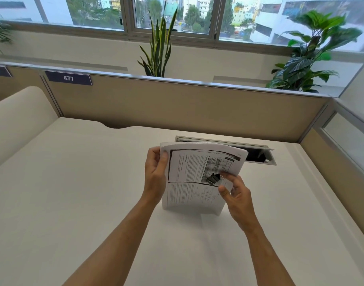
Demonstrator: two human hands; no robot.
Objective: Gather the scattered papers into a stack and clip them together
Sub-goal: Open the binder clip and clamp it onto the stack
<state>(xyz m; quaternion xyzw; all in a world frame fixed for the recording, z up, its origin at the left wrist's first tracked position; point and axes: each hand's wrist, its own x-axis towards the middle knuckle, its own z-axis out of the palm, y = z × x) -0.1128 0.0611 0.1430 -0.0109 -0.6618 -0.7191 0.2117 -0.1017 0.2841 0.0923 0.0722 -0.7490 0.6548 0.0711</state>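
Note:
A stack of printed papers stands upright on its lower edge on the white desk, its top curling toward me. My left hand grips the stack's upper left edge. My right hand holds the right edge and pinches a black binder clip against the front sheet. Whether the clip bites over the edge of the papers I cannot tell.
An open cable hatch is sunk in the desk just behind the papers. Beige partition walls close off the back and right side. A curved white divider rises at the left. Plants stand behind the partition.

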